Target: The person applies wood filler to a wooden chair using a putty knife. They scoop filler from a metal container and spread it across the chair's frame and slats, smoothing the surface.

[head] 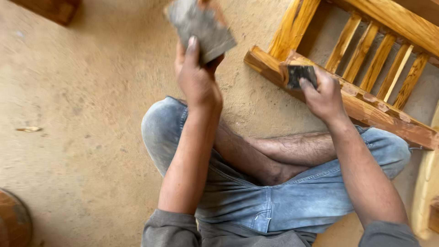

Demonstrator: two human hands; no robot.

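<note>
My right hand (325,93) pinches a dark sanding pad (301,74) on the wooden rail (366,103), left hand (196,75) clutching a grey sheet (201,27) aloft — one-handed, I reckon the pad could skid off that edge.

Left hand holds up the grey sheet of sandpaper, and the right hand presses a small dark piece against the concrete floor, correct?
Not quite. In the head view the right hand presses the small dark piece against the varnished wooden slatted frame, not the floor. The left hand does hold up the grey sheet of sandpaper.
</note>
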